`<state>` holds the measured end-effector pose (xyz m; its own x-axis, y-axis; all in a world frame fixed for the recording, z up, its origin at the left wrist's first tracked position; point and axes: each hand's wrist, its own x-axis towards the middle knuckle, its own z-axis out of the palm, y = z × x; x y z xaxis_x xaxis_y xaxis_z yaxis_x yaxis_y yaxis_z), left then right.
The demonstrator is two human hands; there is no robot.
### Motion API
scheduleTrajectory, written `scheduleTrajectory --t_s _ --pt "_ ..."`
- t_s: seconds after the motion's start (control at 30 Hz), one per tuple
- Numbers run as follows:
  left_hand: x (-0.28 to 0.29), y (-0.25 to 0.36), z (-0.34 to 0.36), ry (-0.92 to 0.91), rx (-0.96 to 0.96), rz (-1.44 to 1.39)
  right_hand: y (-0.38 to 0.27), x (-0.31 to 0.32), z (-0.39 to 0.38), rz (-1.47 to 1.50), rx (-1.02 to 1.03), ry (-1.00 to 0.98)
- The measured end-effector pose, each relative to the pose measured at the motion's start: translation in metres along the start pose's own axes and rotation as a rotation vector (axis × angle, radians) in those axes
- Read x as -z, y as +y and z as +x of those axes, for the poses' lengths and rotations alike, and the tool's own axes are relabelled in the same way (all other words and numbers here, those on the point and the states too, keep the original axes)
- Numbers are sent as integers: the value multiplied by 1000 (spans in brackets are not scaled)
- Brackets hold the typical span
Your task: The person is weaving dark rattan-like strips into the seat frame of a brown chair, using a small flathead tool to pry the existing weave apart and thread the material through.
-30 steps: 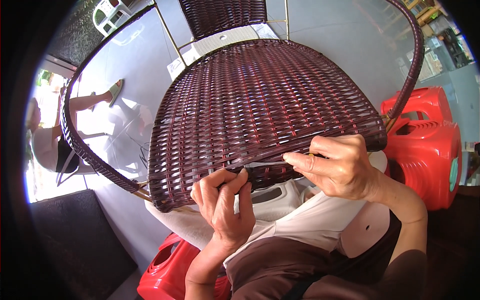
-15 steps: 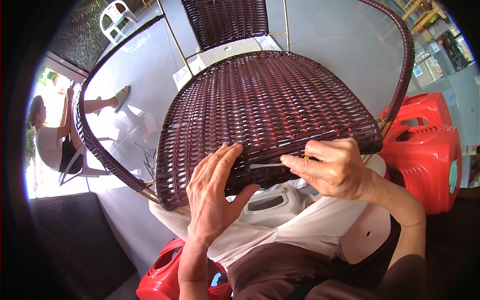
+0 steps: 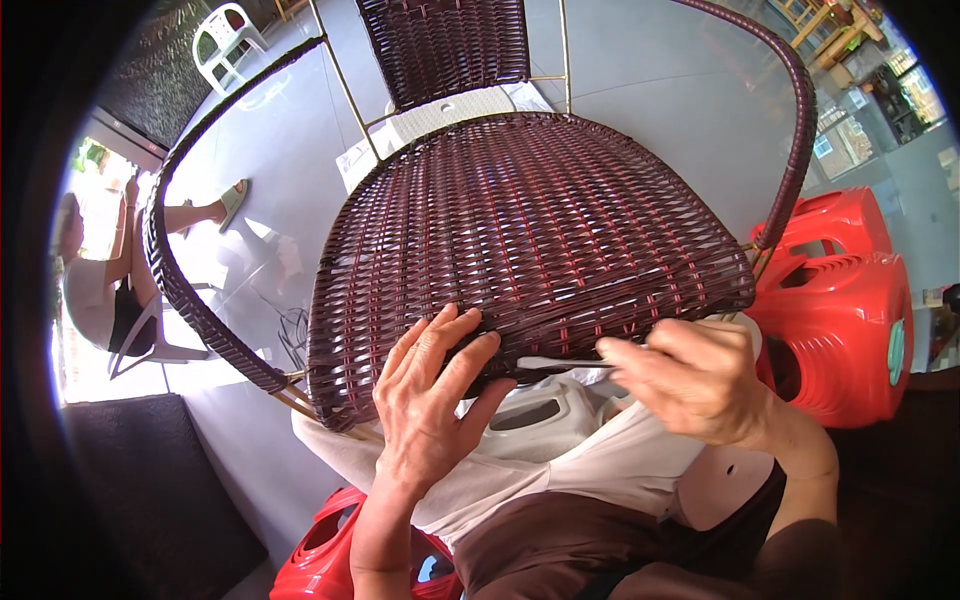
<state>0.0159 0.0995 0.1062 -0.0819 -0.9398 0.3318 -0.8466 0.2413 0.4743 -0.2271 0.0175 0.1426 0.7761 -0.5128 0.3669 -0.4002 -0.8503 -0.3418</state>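
A dark brown woven wicker chair seat [image 3: 530, 220] lies in front of me, its near edge over my lap. My left hand [image 3: 425, 405] rests on that edge at its middle, fingers spread over the weave and thumb apart from them. In my right hand [image 3: 700, 385], to the right of it, the fingers are closed around a slim tool with a thin pale metal shaft [image 3: 555, 363]. The shaft points left along the seat's edge toward my left thumb. Its handle is hidden in my hand, and motion blurs my right fingertips.
The chair's curved armrests [image 3: 800, 110] rise on both sides, with a woven backrest [image 3: 450, 50] at the far end. Red plastic stools [image 3: 840, 330] stand at right, and another red stool [image 3: 320, 550] at lower left. A seated person [image 3: 100, 290] is at far left, a white chair [image 3: 228, 40] beyond.
My right hand and the tool have moved slightly down and right, with the shaft lower along the seat's edge. My left hand stays on the edge, a little lower in view.
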Motion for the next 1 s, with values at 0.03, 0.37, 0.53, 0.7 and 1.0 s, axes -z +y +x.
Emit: scheduleTrajectory --t_s 0.03,0.37,0.53,0.7,1.0 --pt "2 0 2 -15 3 -8 3 1 -10 7 -52 64" --pt "21 -11 9 -244 86 -74 1 -43 -311 -131 -1129 293" --pt "23 -13 11 -308 7 -77 -36 -83 -438 -322 -1329 74" --pt "21 -13 12 -280 -28 -16 -52 -99 -467 -324 -1338 26" --pt "18 -16 11 -224 -41 -65 -35 -59 -328 -382 -973 161"
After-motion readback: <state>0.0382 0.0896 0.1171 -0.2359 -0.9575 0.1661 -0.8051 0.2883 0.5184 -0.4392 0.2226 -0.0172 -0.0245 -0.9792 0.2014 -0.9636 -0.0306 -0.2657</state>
